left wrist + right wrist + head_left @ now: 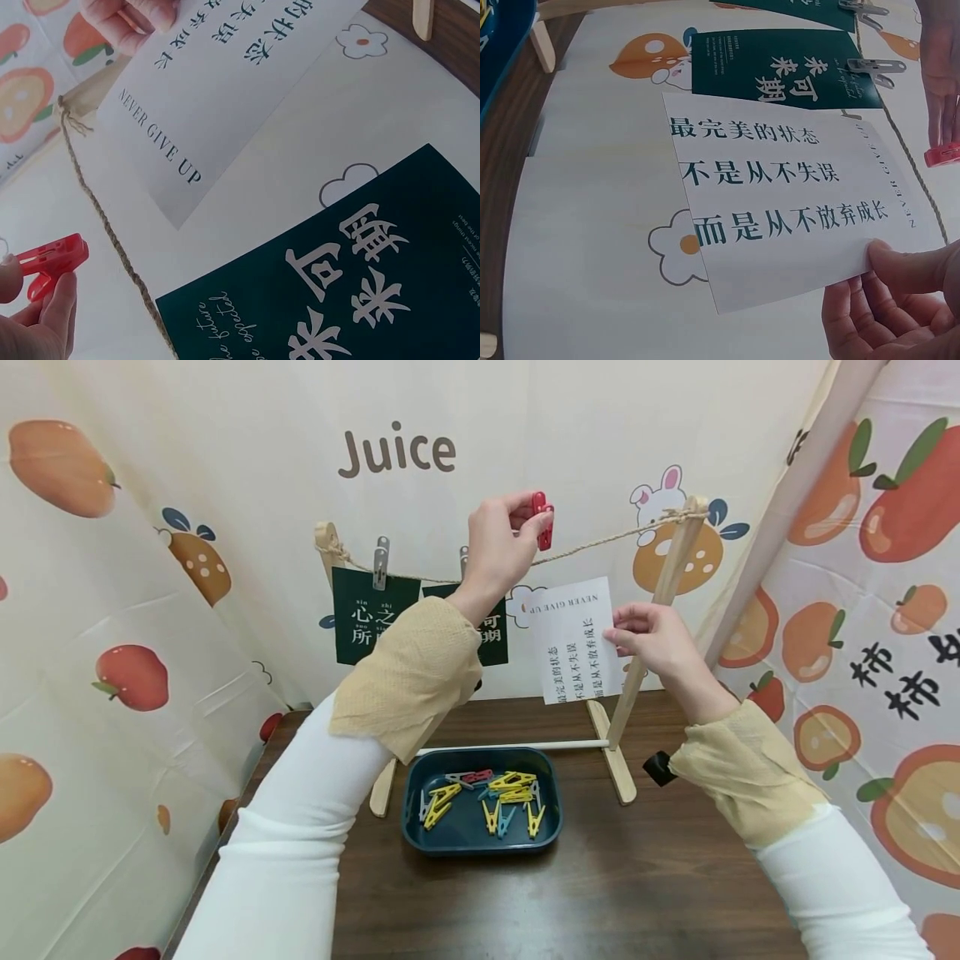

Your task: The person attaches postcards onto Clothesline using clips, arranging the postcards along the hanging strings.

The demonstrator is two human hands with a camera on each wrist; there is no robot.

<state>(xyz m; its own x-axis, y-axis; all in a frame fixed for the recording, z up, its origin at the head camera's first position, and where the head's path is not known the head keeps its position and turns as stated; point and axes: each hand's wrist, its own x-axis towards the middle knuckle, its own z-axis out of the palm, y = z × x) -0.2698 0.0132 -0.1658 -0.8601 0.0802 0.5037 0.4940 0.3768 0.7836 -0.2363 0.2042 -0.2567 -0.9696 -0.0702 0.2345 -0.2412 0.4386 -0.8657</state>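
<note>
Above the twine (pixel 600 541), my left hand (pixel 501 539) pinches a red clothespin (pixel 542 520) by its handles. In the left wrist view the red clothespin (pixel 56 259) is beside the twine, apart from it. My right hand (pixel 660 639) holds a white card (pixel 573 652) with black print by its right edge, thumb on the printed face. The right wrist view shows the card (pixel 780 202) near the twine, its printed side toward the camera. Left of it, two dark green cards (pixel 375 610) hang from the twine by grey clips (pixel 381 562); my left arm partly covers the second one.
A wooden stand (pixel 667 577) holds up the twine at both ends. In front of it on the brown table (pixel 600 893) stands a dark blue tray (pixel 480 846) with several yellow, blue, grey and red clothespins (pixel 513 789). Fruit-printed cloth (pixel 247 468) hangs behind and at both sides.
</note>
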